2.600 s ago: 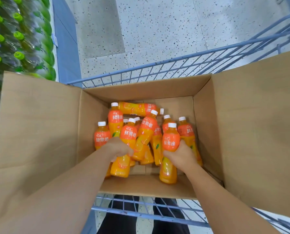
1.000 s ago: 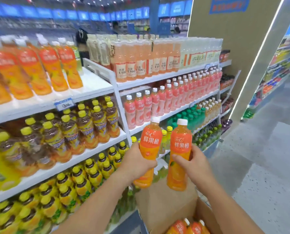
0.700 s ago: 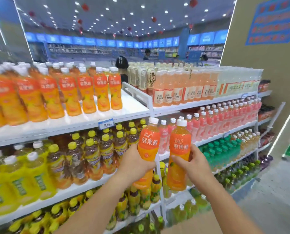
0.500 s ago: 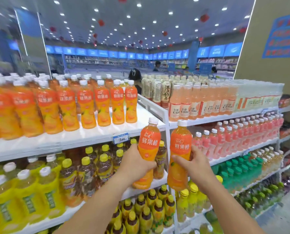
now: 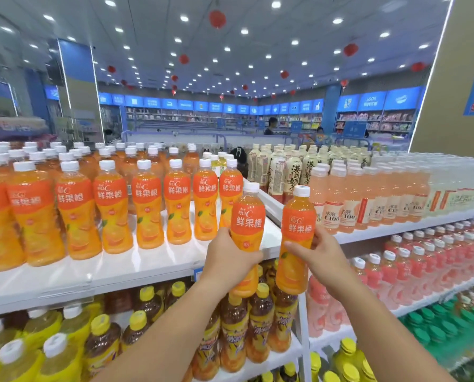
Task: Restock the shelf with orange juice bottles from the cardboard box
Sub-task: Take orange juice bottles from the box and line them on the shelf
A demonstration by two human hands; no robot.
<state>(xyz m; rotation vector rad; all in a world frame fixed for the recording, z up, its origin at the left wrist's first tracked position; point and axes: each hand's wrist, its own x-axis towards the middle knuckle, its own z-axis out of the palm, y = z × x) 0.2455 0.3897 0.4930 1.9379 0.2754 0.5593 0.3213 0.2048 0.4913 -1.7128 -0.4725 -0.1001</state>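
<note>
My left hand (image 5: 226, 261) grips an orange juice bottle (image 5: 247, 221) with a white cap, held upright in front of the right end of the white top shelf (image 5: 136, 267). My right hand (image 5: 317, 253) grips a second orange juice bottle (image 5: 297, 230) just to the right, in front of the shelf divider. Several matching orange juice bottles (image 5: 147, 205) stand in rows on that shelf. A bare strip of shelf lies in front of them. The cardboard box is out of view.
Pale pink and clear drink bottles (image 5: 368, 199) fill the neighbouring top shelf to the right. Below are yellow-capped tea bottles (image 5: 238, 326), yellow bottles (image 5: 37, 346), pink bottles (image 5: 423, 260) and green-capped ones (image 5: 445, 326). Two people stand far back in the shop (image 5: 271, 126).
Both hands lifted a bottle each out of the box and raised them to top-shelf height. The view tilted up from the box to the shelves.
</note>
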